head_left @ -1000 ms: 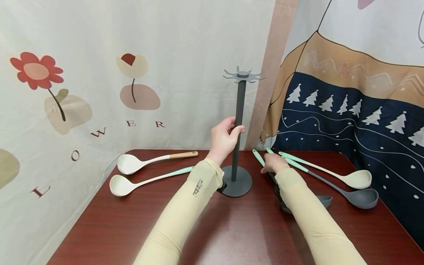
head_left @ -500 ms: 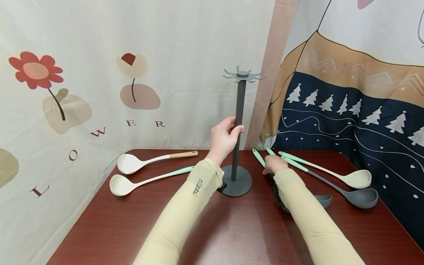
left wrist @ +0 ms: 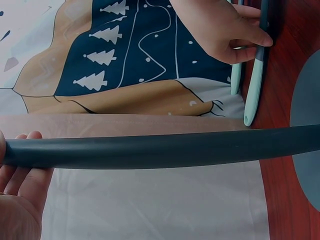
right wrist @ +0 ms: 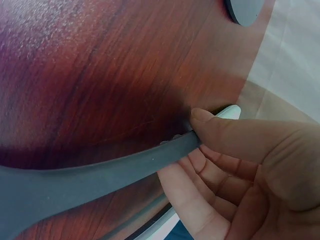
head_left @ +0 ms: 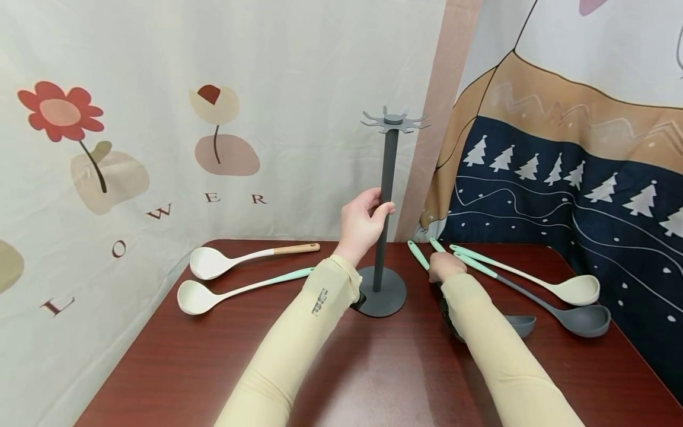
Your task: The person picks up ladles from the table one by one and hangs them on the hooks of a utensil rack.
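Observation:
My left hand (head_left: pixel 364 225) grips the upright pole (head_left: pixel 385 178) of a dark grey utensil stand, fingers behind it and thumb in front. The stand has a ring of hooks (head_left: pixel 393 121) on top and a round base (head_left: pixel 380 293) on the table. My right hand (head_left: pixel 447 267) pinches a grey kitchen utensil (right wrist: pixel 100 182) with a mint handle (left wrist: pixel 254 95), between thumb and fingers. Its head is mostly hidden by my sleeve in the head view, so its kind is unclear. Just right of it lies another mint handle (head_left: pixel 436 244), partly covered by my hand.
On the left lie a white ladle with a wooden handle (head_left: pixel 210 263) and a white ladle with a mint handle (head_left: pixel 196 298). A cream ladle (head_left: pixel 578 289) and a grey ladle (head_left: pixel 587 320) lie on the right. Another grey utensil head (head_left: pixel 520 325) shows beside my right sleeve. Curtains hang behind the table.
My right hand has shifted slightly to the right and toward me along the utensil. The left hand and the stand hold still.

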